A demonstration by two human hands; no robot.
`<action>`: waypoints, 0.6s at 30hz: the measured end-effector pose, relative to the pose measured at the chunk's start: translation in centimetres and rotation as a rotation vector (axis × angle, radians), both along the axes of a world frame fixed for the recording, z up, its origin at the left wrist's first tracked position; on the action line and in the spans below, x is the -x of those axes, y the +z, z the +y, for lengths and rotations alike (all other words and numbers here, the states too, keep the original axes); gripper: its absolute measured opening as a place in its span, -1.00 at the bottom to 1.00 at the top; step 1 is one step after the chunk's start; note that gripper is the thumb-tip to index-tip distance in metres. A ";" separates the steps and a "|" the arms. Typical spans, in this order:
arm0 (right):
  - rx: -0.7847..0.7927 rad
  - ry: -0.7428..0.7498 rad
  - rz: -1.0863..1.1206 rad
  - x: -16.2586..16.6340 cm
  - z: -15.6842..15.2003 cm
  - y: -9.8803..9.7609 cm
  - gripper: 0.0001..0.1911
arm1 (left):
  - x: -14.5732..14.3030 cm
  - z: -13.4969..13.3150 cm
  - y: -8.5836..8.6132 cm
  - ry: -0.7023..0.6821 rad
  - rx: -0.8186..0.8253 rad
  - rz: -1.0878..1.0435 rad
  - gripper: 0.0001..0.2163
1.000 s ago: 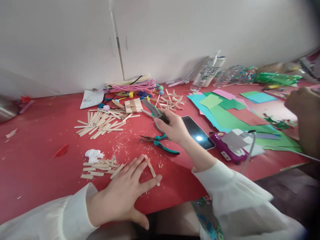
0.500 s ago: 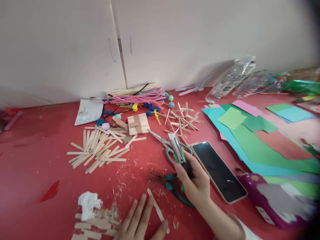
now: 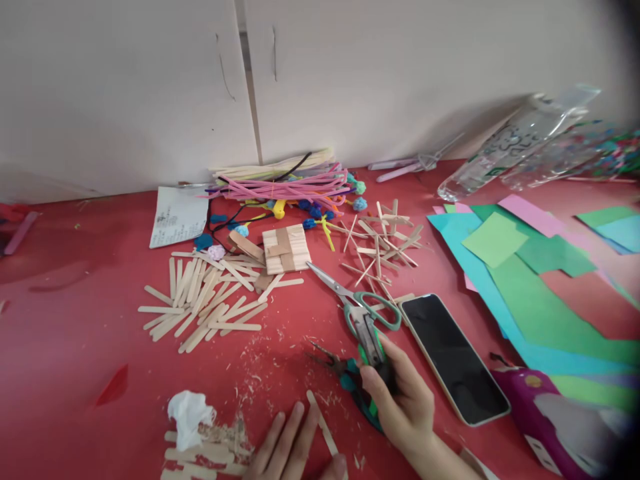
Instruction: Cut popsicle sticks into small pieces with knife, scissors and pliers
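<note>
My right hand (image 3: 405, 397) is wrapped around a box cutter (image 3: 371, 343) with a black and green handle, its metal end pointing away from me over the scissors' handles. Grey-green scissors (image 3: 340, 288) lie just beyond it. Partly under the hand are pliers (image 3: 347, 373) with teal handles. At the bottom edge my left hand (image 3: 287, 443) lies flat with its fingers stretched out. Beside those fingers a single craft stick (image 3: 323, 423) lies on the table, its near end at the left thumb. Wood shavings are scattered around it.
Loose craft sticks (image 3: 200, 300), a taped stick bundle (image 3: 286, 249), pipe cleaners (image 3: 285, 185) and thin split sticks (image 3: 383, 240) lie farther back. A phone (image 3: 455, 360), a purple glue gun (image 3: 540, 413), coloured paper (image 3: 545, 300) and a plastic bottle (image 3: 493, 157) are rightward. Crumpled white tissue (image 3: 189, 419) lies front left.
My right hand has drawn the box cutter back towards me, baring more of the scissors' handles. My left hand stays flat by the stick. The camera view has shifted slightly.
</note>
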State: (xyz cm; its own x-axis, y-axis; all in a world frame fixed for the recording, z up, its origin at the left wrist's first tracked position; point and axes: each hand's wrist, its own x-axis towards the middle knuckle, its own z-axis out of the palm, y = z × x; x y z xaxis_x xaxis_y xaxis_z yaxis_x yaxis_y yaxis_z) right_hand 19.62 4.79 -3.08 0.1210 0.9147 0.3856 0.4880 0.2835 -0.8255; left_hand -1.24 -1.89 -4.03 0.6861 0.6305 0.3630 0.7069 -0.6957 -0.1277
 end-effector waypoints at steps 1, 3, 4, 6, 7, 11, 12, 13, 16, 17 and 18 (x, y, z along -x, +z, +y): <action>-0.004 0.000 -0.001 0.0 0.0 0.1 -0.59 | 0.2 0.3 0.7 -0.028 0.019 0.026 -0.55; -0.004 0.035 0.007 0.2 0.0 0.3 -0.59 | 0.4 0.7 1.8 -0.062 0.071 0.051 -0.52; -0.015 0.035 0.011 0.3 0.0 0.4 -0.60 | 0.4 0.7 2.2 -0.068 0.098 0.050 -0.49; 0.028 0.081 0.014 0.5 0.0 0.5 -0.60 | 0.4 0.6 2.7 -0.076 0.177 0.044 -0.36; 0.042 0.091 0.021 0.5 0.1 0.6 -0.60 | 0.3 0.4 2.8 -0.103 0.228 0.039 -0.24; 0.022 0.100 0.033 0.5 0.8 1.3 -0.55 | 0.1 -0.7 2.9 -0.068 0.372 0.030 -0.09; 0.012 0.105 0.045 0.4 0.9 1.7 -0.54 | 0.1 -0.9 3.0 -0.059 0.399 0.027 -0.12; 0.011 0.113 0.070 0.3 1.0 2.2 -0.52 | 0.1 -1.0 3.0 -0.054 0.422 0.023 -0.15; 0.071 0.151 0.255 -0.5 0.5 3.9 -0.51 | 0.3 -1.1 3.2 -0.051 0.459 0.009 -0.21; 0.092 0.163 0.325 -0.8 0.2 4.4 -0.49 | 0.3 -1.1 3.2 -0.055 0.460 0.007 -0.23; 0.107 0.172 0.381 -1.1 -0.3 4.8 -0.49 | 0.3 -1.0 3.3 -0.061 0.458 0.007 -0.24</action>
State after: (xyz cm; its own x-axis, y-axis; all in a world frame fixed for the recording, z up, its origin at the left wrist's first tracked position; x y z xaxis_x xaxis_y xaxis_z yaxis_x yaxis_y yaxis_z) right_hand 20.71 4.53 1.74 0.0783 0.9665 0.2446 0.0953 0.2369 -0.9668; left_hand -1.58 -2.94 -0.77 0.7284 0.6832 0.0518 0.6630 -0.7219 0.1981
